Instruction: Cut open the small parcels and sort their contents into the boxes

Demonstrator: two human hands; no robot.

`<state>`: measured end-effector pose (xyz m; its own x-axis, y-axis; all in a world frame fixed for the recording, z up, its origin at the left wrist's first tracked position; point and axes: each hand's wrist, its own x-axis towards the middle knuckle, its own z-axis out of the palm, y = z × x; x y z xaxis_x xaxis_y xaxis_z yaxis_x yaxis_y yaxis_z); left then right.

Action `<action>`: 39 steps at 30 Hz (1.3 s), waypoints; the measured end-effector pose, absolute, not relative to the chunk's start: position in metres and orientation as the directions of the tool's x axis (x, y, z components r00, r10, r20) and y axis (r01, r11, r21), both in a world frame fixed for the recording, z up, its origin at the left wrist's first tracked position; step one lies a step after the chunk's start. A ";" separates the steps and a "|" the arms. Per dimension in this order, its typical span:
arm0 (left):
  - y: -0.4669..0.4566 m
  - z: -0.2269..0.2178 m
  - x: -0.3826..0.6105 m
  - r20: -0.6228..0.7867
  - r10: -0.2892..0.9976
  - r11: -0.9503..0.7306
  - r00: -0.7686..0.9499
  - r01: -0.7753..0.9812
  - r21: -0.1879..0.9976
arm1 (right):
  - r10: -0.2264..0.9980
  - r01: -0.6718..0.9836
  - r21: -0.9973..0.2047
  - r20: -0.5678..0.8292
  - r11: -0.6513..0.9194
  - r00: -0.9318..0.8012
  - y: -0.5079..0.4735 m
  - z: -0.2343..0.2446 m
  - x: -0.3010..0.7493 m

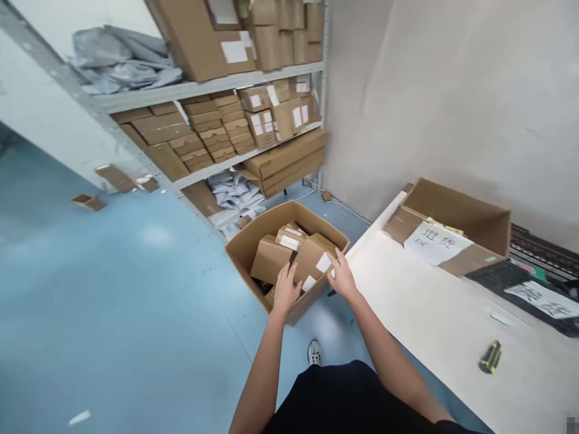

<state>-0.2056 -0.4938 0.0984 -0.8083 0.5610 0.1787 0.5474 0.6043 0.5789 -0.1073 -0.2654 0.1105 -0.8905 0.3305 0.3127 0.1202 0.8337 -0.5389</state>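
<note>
A large open cardboard carton (244, 244) stands on the blue floor and holds several small brown parcels with white labels. Both my hands reach into it and clasp one small labelled parcel (312, 256) between them. My left hand (286, 289) presses its near left side with fingers curled on it. My right hand (341, 276) grips its right edge by the white label. Other parcels (270, 258) lie beside it in the carton.
A white table (434, 319) runs along the right with an open labelled box (452, 226), a keyboard (502, 274) and a small dark-yellow cylinder (490, 357). Metal shelves (203, 89) at the back carry stacked cardboard boxes and grey bags. Small boxes (89, 202) lie on the floor at left.
</note>
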 end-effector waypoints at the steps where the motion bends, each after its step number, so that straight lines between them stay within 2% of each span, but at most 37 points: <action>1: -0.509 0.095 -0.214 0.168 0.514 0.634 -0.841 0.504 0.586 | 0.304 0.102 -0.534 0.305 0.839 -0.903 -0.272 0.109 -0.121; 4: -0.538 0.079 -0.230 0.107 0.387 0.701 -0.916 0.368 0.611 | 0.245 0.078 -0.520 0.260 0.851 -0.934 -0.282 0.104 -0.153; 7: -0.544 0.060 -0.236 0.041 0.325 0.724 -0.945 0.277 0.632 | 0.200 0.074 -0.500 0.204 0.863 -0.958 -0.284 0.098 -0.179; 13: -0.520 0.033 -0.259 -0.024 0.306 0.725 -0.952 0.217 0.654 | 0.138 0.054 -0.480 0.140 0.876 -0.981 -0.270 0.077 -0.238; 21: -0.460 0.017 -0.358 -0.057 0.321 0.763 -0.945 0.223 0.606 | 0.108 0.046 -0.546 0.083 0.837 -0.991 -0.219 0.038 -0.343; 25: -0.425 -0.012 -0.420 -0.129 0.337 0.784 -0.933 0.202 0.587 | 0.094 0.066 -0.565 0.020 0.822 -0.995 -0.193 0.004 -0.391; 30: -0.388 -0.063 -0.488 -0.276 0.280 0.830 -0.920 0.088 0.550 | 0.079 0.144 -0.571 -0.138 0.808 -0.987 -0.169 -0.050 -0.434; 34: -0.371 -0.100 -0.540 -0.265 0.266 0.821 -0.927 0.074 0.566 | 0.056 0.197 -0.562 -0.259 0.803 -0.964 -0.158 -0.093 -0.461; 36: -0.366 -0.117 -0.561 -0.303 0.214 0.824 -0.929 0.005 0.567 | 0.041 0.216 -0.561 -0.307 0.799 -0.951 -0.154 -0.113 -0.473; 39: -0.362 -0.139 -0.575 -0.452 0.044 0.836 -0.891 -0.215 0.505 | 0.004 0.222 -0.570 -0.357 0.791 -0.934 -0.149 -0.141 -0.486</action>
